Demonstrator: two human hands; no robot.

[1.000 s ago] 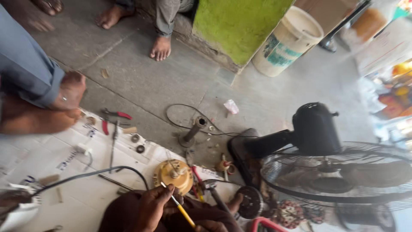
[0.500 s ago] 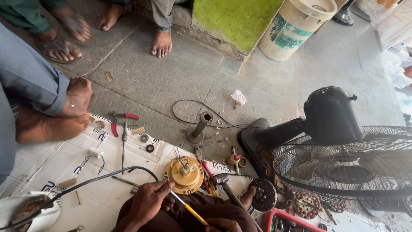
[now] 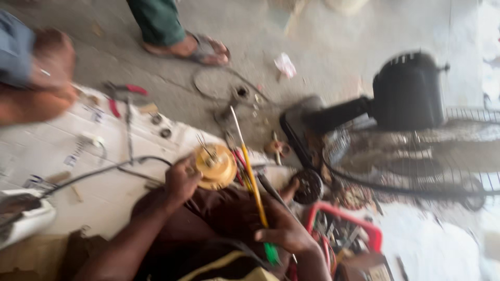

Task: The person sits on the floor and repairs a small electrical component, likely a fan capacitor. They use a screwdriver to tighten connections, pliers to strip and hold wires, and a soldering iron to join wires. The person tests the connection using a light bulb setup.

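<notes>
The head view is blurred. My left hand (image 3: 182, 179) grips the edge of a round yellow motor coil (image 3: 214, 165) with thin wires sticking up from it. My right hand (image 3: 281, 229) is closed on a long screwdriver (image 3: 250, 171) with a yellow shaft and green handle end; its metal tip points up and away, past the coil. Red and dark wires (image 3: 240, 165) run between coil and screwdriver. Both hands sit above my lap in dark brown cloth.
A black pedestal fan (image 3: 406, 93) with its wire guard (image 3: 416, 156) lies at right. Red-handled pliers (image 3: 122, 93) and small parts rest on white sheeting (image 3: 47, 151). A red tool tray (image 3: 344, 234) sits lower right. Other people's feet (image 3: 192, 49) stand on the concrete.
The camera has moved closer and lower. My right hand has swung the screwdriver from lying against the coil to pointing up and away. My left hand stays on the coil.
</notes>
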